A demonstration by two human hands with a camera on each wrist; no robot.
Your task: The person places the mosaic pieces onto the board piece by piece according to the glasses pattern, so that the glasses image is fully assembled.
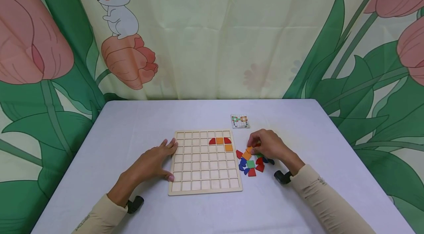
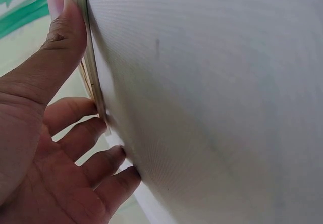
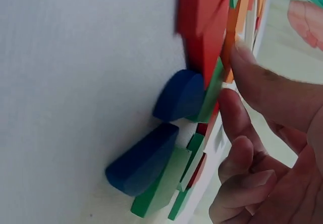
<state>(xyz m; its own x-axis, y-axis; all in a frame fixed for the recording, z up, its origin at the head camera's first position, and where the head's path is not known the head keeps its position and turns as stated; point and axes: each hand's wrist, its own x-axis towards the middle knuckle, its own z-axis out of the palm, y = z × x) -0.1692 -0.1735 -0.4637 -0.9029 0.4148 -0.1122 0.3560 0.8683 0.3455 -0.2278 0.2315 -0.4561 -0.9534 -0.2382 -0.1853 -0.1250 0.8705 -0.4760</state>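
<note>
A wooden grid board lies flat on the table. Near its upper right corner sit two orange squares and two red rounded pieces. My left hand rests at the board's left edge, thumb and fingers spread; the left wrist view shows the thumb against the rim. Right of the board, my right hand reaches into a pile of coloured pieces and pinches an orange tile between thumb and index finger. Blue, green and red pieces lie around it.
A small pattern card with a coloured grid lies beyond the board's upper right corner. A white cloth covers the table. Behind it hangs a printed curtain with a rabbit and tulips.
</note>
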